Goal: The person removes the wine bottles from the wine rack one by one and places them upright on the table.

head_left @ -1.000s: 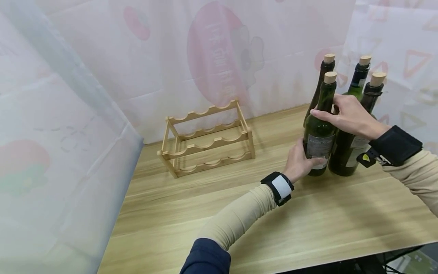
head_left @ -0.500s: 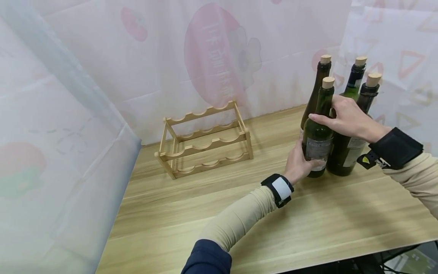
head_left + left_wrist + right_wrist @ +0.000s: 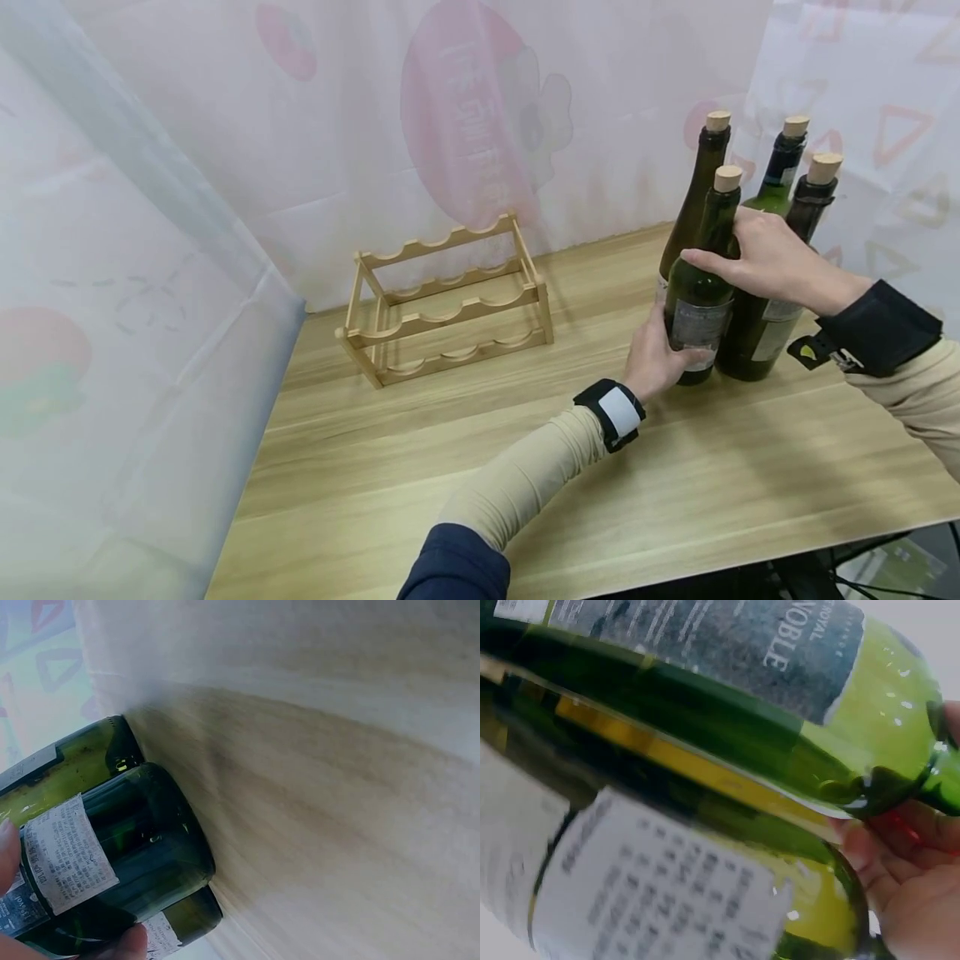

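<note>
the left hand [image 3: 654, 360] wraps the base of the front bottle [image 3: 701, 283] standing on the table [image 3: 675, 492]; the right hand [image 3: 772, 260] grips its shoulder, beside three other bottles [image 3: 780, 275].

You're standing in what looks like a staged recording booth rather than a real home or shop. Pale translucent plastic sheeting [image 3: 187, 167] printed with faded pink cartoon shapes walls you in on the left, back and right. In front of you is a light wood-grain laminate table [image 3: 525, 467], and on it sit a small bare-wood two-tier bottle rack [image 3: 448, 300] and a cluster of corked dark green glass wine bottles [image 3: 780, 192]. Below the table's near right edge, dark cables and frame parts show.
</note>
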The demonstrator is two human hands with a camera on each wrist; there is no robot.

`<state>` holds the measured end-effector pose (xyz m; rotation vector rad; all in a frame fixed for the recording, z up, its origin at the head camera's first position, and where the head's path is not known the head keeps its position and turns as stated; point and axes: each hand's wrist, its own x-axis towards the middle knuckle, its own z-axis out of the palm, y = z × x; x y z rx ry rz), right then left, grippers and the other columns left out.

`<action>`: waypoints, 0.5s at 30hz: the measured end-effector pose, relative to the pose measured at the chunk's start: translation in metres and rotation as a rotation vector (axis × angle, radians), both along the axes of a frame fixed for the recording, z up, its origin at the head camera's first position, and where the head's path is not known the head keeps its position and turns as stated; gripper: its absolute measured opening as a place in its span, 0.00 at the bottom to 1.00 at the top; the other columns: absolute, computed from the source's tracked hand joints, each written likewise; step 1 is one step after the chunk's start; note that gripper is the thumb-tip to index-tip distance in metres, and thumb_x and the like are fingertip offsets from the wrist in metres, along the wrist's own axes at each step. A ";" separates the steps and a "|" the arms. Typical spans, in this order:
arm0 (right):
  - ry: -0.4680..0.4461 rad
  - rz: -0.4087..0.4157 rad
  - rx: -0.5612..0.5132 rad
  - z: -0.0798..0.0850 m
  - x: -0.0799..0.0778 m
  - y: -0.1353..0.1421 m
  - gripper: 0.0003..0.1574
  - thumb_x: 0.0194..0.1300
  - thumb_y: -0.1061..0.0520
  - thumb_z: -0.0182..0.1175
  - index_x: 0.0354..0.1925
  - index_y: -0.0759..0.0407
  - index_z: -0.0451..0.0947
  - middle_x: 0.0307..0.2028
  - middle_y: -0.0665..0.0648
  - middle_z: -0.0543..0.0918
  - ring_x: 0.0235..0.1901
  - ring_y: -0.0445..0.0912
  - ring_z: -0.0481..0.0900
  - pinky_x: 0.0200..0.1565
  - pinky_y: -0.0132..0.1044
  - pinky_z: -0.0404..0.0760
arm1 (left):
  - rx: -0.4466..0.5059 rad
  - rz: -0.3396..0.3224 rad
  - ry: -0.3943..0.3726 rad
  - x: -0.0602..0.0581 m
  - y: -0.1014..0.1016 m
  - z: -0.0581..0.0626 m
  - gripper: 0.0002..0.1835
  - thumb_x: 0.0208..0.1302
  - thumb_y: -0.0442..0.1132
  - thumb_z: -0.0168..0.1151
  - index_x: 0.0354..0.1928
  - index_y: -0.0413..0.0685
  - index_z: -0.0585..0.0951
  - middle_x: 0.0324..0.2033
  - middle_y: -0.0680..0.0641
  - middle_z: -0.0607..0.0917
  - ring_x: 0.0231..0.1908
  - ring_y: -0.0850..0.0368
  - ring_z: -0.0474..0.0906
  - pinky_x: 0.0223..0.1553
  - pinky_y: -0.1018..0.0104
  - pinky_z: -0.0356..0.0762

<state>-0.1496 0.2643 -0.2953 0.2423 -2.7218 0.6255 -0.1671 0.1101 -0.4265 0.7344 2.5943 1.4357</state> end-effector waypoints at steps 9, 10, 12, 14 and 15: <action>0.027 -0.061 0.070 0.001 0.008 -0.006 0.33 0.65 0.39 0.59 0.32 0.71 0.72 0.19 0.61 0.68 0.19 0.52 0.68 0.24 0.38 0.64 | -0.085 0.026 0.029 0.000 0.000 0.000 0.39 0.51 0.49 0.75 0.64 0.57 0.66 0.52 0.56 0.81 0.50 0.66 0.79 0.46 0.76 0.76; 0.046 -0.069 0.073 0.000 0.010 -0.006 0.33 0.65 0.39 0.59 0.29 0.70 0.70 0.18 0.59 0.65 0.18 0.52 0.66 0.23 0.38 0.63 | -0.090 0.028 0.030 0.001 0.000 0.000 0.39 0.51 0.49 0.75 0.64 0.57 0.66 0.52 0.56 0.81 0.50 0.66 0.79 0.46 0.76 0.76; 0.106 -0.070 0.072 -0.002 0.013 -0.008 0.33 0.65 0.40 0.60 0.25 0.69 0.69 0.18 0.60 0.66 0.18 0.52 0.66 0.23 0.38 0.63 | -0.090 0.028 0.032 0.001 0.001 0.000 0.39 0.50 0.49 0.75 0.63 0.56 0.66 0.52 0.56 0.81 0.50 0.66 0.79 0.45 0.76 0.76; 0.170 -0.075 0.075 -0.005 0.017 -0.010 0.32 0.65 0.41 0.61 0.23 0.68 0.68 0.18 0.60 0.66 0.19 0.52 0.66 0.23 0.38 0.62 | -0.088 0.026 0.037 0.001 0.000 0.000 0.39 0.50 0.49 0.76 0.62 0.56 0.67 0.51 0.56 0.81 0.49 0.66 0.78 0.45 0.77 0.76; 0.200 -0.075 0.079 -0.006 0.019 -0.012 0.31 0.64 0.43 0.61 0.23 0.68 0.68 0.19 0.61 0.67 0.19 0.53 0.66 0.23 0.39 0.62 | -0.083 0.022 0.041 0.000 0.000 -0.001 0.38 0.50 0.48 0.76 0.62 0.56 0.67 0.51 0.56 0.81 0.49 0.67 0.78 0.45 0.77 0.76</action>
